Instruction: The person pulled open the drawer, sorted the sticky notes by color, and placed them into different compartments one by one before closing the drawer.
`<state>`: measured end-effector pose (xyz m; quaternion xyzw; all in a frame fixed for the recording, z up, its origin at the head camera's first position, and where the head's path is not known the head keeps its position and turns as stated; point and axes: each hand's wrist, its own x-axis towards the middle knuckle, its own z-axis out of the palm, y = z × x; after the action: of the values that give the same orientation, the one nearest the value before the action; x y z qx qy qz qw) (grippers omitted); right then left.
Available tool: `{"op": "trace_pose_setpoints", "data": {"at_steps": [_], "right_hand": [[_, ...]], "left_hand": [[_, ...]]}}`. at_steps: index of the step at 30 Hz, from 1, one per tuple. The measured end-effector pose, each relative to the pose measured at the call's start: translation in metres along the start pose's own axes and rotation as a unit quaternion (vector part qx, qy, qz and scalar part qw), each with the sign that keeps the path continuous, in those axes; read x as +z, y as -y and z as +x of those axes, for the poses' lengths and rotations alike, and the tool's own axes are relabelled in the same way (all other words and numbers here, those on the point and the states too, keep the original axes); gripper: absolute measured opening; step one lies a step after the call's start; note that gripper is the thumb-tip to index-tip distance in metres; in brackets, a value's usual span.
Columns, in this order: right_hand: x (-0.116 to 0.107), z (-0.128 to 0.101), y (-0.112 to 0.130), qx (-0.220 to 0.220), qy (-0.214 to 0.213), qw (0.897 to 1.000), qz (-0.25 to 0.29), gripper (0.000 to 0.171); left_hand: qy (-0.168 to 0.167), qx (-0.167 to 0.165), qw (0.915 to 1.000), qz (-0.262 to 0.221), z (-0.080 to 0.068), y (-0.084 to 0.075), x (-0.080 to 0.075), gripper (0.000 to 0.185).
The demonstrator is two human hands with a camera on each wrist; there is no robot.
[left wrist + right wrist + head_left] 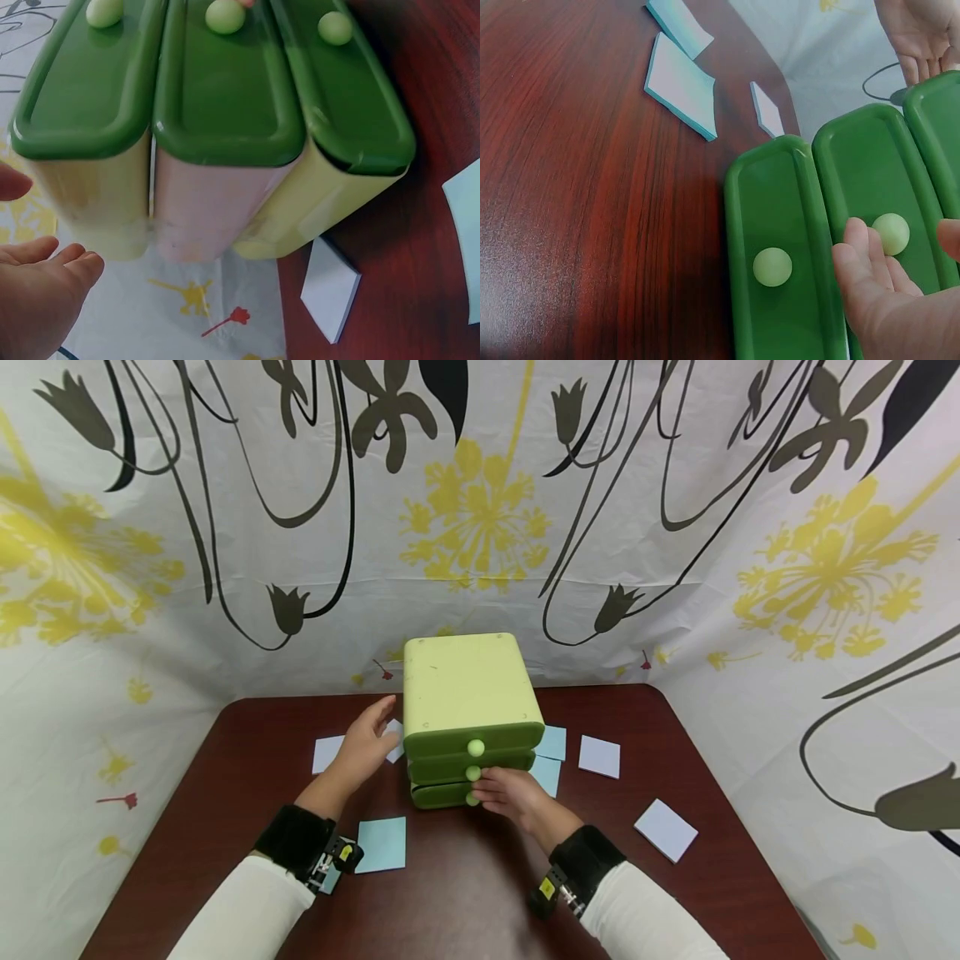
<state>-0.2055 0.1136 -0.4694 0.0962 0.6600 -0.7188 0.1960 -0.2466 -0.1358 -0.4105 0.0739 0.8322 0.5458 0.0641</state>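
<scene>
Dark red-brown wood makes up the table (pixel 465 893) I am working over, with a flower-printed curtain (pixel 150 527) hung round its far sides. Near the middle stands the pale green three-drawer box (pixel 468 693), all three dark green drawer fronts flush as far as I can judge.

My left hand (pixel 367 745) lies just beside the box's left wall, fingers straight and relaxed, gripping nothing; the left wrist view shows a gap between palm and wall. My right hand (pixel 510 795) is at the lower drawers, fingers loosely extended by the middle drawer knob (pixel 891 232), with the bottom drawer knob (pixel 772 266) bare beside it. I see no pinch closed on either knob.

To do this pull well, I judge the left palm should press flat against the wall first, since the box looks light enough to slide. Then thumb and forefinger should close on one knob and draw straight toward me.

Blue and white sticky-note pads (pixel 382 843) lie scattered around the box.
</scene>
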Motion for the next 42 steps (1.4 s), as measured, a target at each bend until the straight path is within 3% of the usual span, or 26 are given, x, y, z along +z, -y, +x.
{"op": "trace_pose_setpoints", "data": {"at_steps": [10,18,27,42], "right_hand": [[0.006,0.006,-0.001,0.007,-0.007,1.000,0.021,0.039],[0.006,0.009,-0.003,0.020,-0.020,1.000,0.012,0.038],[0.008,0.013,-0.008,0.023,0.001,1.000,0.015,0.039],[0.011,0.006,-0.013,0.023,0.015,1.000,0.003,0.037]], "left_hand": [[0.033,-0.014,0.9993,0.015,-0.005,0.004,0.015,0.083],[0.014,-0.006,0.9999,-0.006,-0.005,0.007,0.023,0.084],[0.002,0.003,0.9995,-0.032,-0.002,0.008,0.027,0.080],[-0.002,-0.011,0.9991,-0.041,-0.006,0.003,0.021,0.080]]}}
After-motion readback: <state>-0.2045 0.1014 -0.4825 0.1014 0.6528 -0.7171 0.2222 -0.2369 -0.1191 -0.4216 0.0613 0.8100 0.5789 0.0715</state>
